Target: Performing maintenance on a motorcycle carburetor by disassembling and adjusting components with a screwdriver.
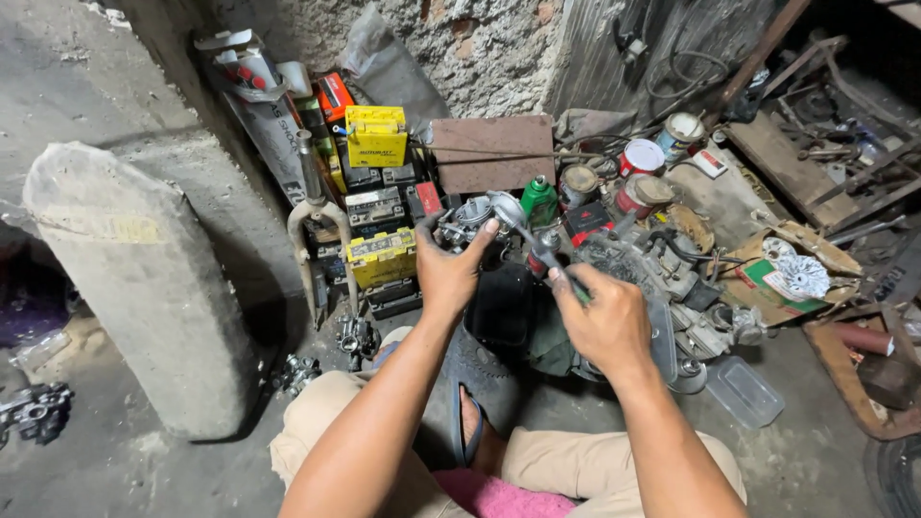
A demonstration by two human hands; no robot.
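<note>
Tight ahead: stacked batteries (380, 206) and cans (641, 158) wall off the far side. Engine parts (672, 288) crowd my right hand (604, 321). The concrete block (134, 278) closes the left. Bare floor (806, 460) lower right gives room, past the plastic tray (743, 391).

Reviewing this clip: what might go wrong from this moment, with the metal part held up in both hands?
1. The left hand holds the small metal engine part in mid-air over the sandalled foot; a slip might drop it there.
2. The right hand works a thin tool toward the left fingers; it may jab them.
3. Loose pieces could vanish among the cans and batteries.
</note>
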